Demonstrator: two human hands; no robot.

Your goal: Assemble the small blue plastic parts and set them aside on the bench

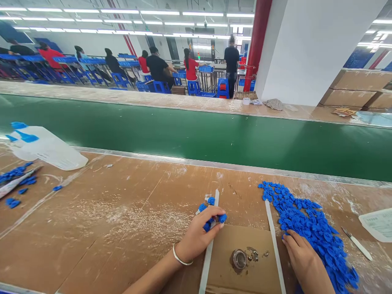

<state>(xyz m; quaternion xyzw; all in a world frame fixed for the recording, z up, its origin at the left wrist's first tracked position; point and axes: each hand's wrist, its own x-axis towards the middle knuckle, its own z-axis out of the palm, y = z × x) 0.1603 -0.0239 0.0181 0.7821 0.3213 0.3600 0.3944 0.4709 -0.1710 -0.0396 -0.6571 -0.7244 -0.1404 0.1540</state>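
My left hand (197, 230), a bangle on its wrist, pinches a small blue plastic piece (222, 218) between thumb and fingers. More blue pieces, some with whitish bits, lie just beyond it by the left white strip (206, 267). My right hand (306, 261) rests at the near left edge of a heap of blue pieces (310, 222). Its thumb and fingers are closed together, with a bit of blue showing at the tips. Between the hands, a sheet of brown cardboard (226, 267) bears a small round glass-like pot (239, 259) and shiny dark smears.
A white-handled knife (358, 245) lies right of the heap. A translucent container (378, 224) is at the far right, and a white bottle (58, 147) at the left. The green conveyor belt (183, 134) runs behind the table. Several people sit or stand beyond.
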